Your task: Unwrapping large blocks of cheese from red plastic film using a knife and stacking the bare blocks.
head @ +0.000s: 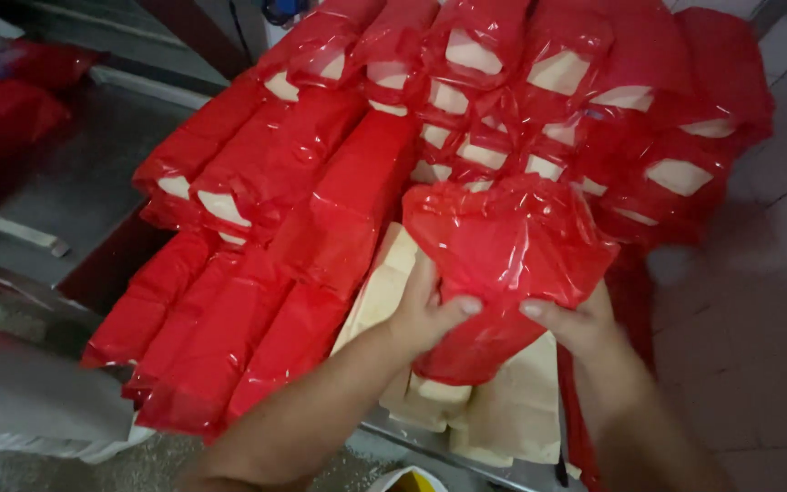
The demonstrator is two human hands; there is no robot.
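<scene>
At the upper left of the frame, more red plastic-wrapped packs [11, 91] lay on a grey metal surface [75, 182], apart from the main stack. A pale metal bar [11, 230] crossed that surface at the left edge.

From lower left to upper centre, a stack of long blocks in red plastic bags [257, 264] lay in sloping rows, side by side and overlapping. The open bag ends at the top of the frame showed cream-coloured block faces [471, 53].

At centre, the left hand [425, 314] entered from the lower left. Its fingers were closed on the lower left edge of a crumpled red plastic bag [503, 260], with the thumb pressed on top of the film. Bare cream-coloured blocks [512, 401] lay directly under that bag and under both hands, resting on the near edge of the surface.

Right of centre, the right hand [576, 323] entered from the lower right. Its fingers gripped the lower right edge of the same bag, thumb on top. The bag was held between both hands, above the bare blocks and in front of the bagged stack.

At the far right, a grey tiled floor [758, 310] was visible. At the bottom centre, the rim of a white and yellow container [407, 478] was partly in view.
</scene>
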